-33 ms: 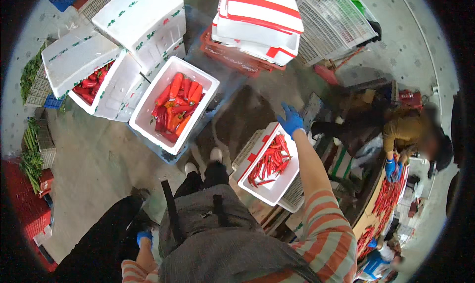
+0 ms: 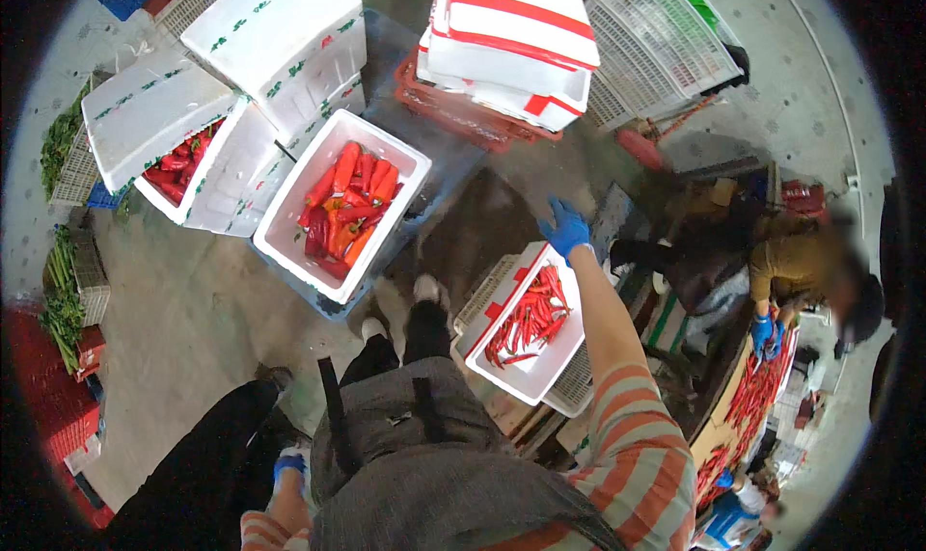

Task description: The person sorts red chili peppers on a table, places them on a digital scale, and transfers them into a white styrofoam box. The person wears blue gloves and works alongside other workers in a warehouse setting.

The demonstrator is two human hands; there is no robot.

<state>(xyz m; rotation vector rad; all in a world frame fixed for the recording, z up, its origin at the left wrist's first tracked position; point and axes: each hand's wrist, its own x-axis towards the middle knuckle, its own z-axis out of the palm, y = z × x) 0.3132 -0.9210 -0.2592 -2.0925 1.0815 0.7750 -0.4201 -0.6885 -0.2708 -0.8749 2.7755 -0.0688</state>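
Note:
My right hand (image 2: 565, 227), in a blue glove, is open with fingers spread just above the upper end of a white foam box (image 2: 502, 363) holding slim red chilies (image 2: 529, 318). My left hand (image 2: 289, 466), also blue-gloved, hangs low at the lower left beside my grey apron (image 2: 405, 455); its fingers are too hidden to read. Ahead, a larger open foam box (image 2: 275, 225) holds plump red and orange peppers (image 2: 342, 204). Left of it, another box (image 2: 207, 204) with red peppers sits under a tilted lid (image 2: 145, 98).
Stacked foam boxes (image 2: 511, 21) and plastic crates (image 2: 646, 50) stand at the back. Greens (image 2: 63, 300) in crates line the left. A dark-trousered leg (image 2: 193, 455) is at lower left. A co-worker (image 2: 791, 262) bends over spread chilies (image 2: 748, 397) at right; another (image 2: 733, 512) is below.
The view has shifted very slightly. My left hand has moved a little to the right, and my right foot a little forward. My right hand stays spread over the box end.

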